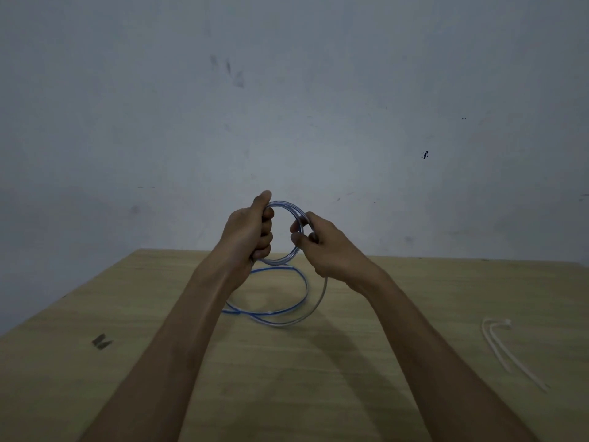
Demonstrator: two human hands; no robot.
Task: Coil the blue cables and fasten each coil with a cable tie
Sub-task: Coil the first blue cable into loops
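Observation:
A blue cable forms a small round coil held up above the wooden table. My left hand grips the coil's left side with curled fingers, thumb up along it. My right hand pinches the coil's right side. From the right hand the loose rest of the cable hangs down and lies in wide loops on the table below both hands. Pale cable ties lie on the table at the right, apart from the hands.
A small dark clip-like object lies on the table at the left. A bare grey wall stands right behind the table's far edge.

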